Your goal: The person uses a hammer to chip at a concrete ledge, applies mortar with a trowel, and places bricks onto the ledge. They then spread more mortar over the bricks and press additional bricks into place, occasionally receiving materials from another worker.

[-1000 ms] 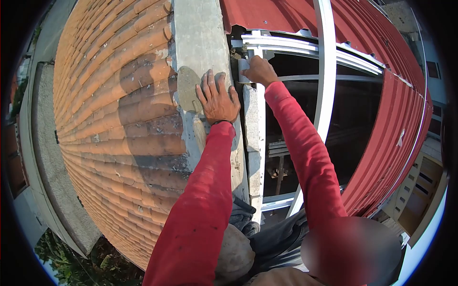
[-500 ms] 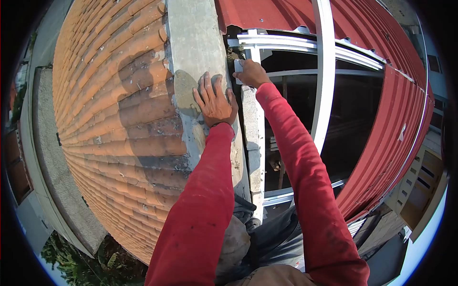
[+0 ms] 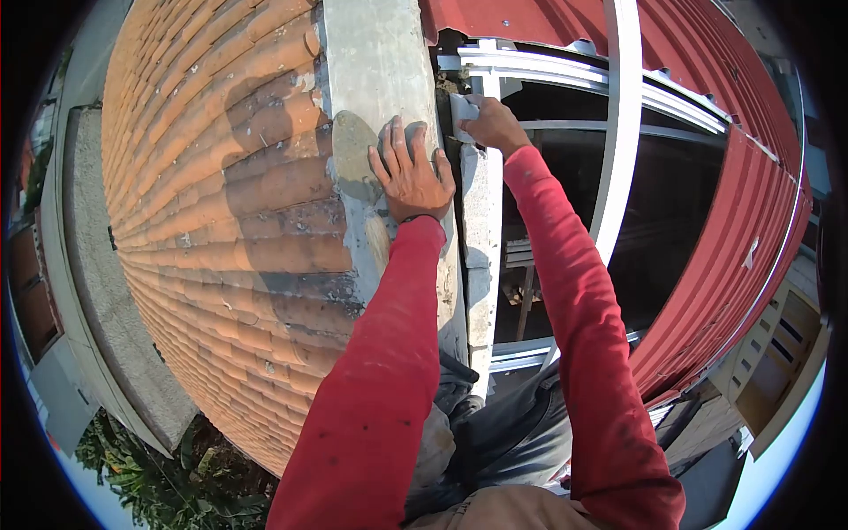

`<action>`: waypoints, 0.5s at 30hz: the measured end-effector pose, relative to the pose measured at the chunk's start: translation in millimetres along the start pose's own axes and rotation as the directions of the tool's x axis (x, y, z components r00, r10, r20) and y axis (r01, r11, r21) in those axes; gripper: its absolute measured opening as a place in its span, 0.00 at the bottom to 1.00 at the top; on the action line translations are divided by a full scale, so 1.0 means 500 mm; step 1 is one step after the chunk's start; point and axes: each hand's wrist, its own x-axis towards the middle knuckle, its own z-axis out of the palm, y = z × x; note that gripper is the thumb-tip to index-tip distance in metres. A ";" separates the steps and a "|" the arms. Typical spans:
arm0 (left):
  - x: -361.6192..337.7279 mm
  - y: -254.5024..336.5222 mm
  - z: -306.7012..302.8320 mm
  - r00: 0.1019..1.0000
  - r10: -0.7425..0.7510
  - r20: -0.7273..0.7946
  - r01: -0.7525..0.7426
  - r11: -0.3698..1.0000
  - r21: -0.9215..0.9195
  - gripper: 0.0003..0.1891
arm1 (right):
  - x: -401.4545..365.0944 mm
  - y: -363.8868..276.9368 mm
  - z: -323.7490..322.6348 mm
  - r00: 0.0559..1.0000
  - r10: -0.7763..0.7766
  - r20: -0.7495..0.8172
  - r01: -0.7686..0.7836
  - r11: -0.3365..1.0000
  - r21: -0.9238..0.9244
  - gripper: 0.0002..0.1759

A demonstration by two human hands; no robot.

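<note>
My left hand [image 3: 415, 177] lies with spread fingers on the grey concrete ledge [image 3: 375, 53], holding nothing. Just left of its fingertips is a roundish grey-green patch [image 3: 353, 155] on the ledge. My right hand [image 3: 493, 125] is closed on a small pale flat piece [image 3: 463, 111], which stands at the gap along the ledge's right side. The fingertips of that hand are partly hidden. Below it runs a narrow strip of pale blocks [image 3: 477, 238] beside the white metal frame [image 3: 530, 66].
Orange roof tiles [image 3: 291, 212] slope away on the left. Red corrugated sheets [image 3: 698, 283] lie at the right and top. A white beam [image 3: 623, 132] crosses a dark opening [image 3: 658, 212]. Plants [image 3: 159, 477] show at the lower left.
The view has shifted, so the scene sits a little further right. My right hand has turned slightly, and more of the pale piece shows. My left hand stays spread on the ledge.
</note>
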 end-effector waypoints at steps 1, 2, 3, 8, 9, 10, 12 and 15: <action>0.001 -0.003 0.003 1.000 0.011 -0.024 -0.011 1.000 -0.008 0.24 | 0.004 0.006 -0.004 1.000 0.006 -0.013 -0.005 0.996 0.087 0.33; -0.003 -0.007 0.005 1.000 0.004 -0.019 -0.004 1.000 -0.003 0.24 | 0.005 0.013 -0.005 1.000 0.014 -0.018 -0.010 0.985 0.174 0.34; -0.002 -0.007 0.006 1.000 0.006 -0.016 -0.006 1.000 0.002 0.24 | 0.013 0.016 -0.012 1.000 -0.024 -0.016 0.027 0.982 0.185 0.35; 0.000 -0.001 0.000 1.000 -0.008 0.018 0.008 1.000 -0.006 0.25 | 0.024 0.009 -0.014 0.998 -0.051 -0.025 0.050 0.998 -0.038 0.36; 0.000 -0.001 0.001 1.000 -0.009 0.006 0.009 1.000 -0.008 0.25 | 0.031 0.011 -0.020 0.999 -0.047 0.026 0.046 0.999 0.026 0.36; -0.002 -0.002 0.002 1.000 -0.012 0.006 0.012 1.000 -0.005 0.25 | 0.035 0.011 -0.022 0.996 -0.047 0.080 0.040 0.995 0.090 0.37; -0.002 -0.004 0.005 1.000 0.006 -0.019 -0.007 1.000 -0.009 0.25 | 0.034 0.006 -0.038 0.993 -0.061 0.104 0.054 0.996 0.076 0.37; -0.002 -0.003 0.003 1.000 0.013 -0.022 -0.013 1.000 -0.007 0.25 | 0.005 -0.021 -0.041 0.994 -0.096 0.047 0.094 0.995 0.040 0.37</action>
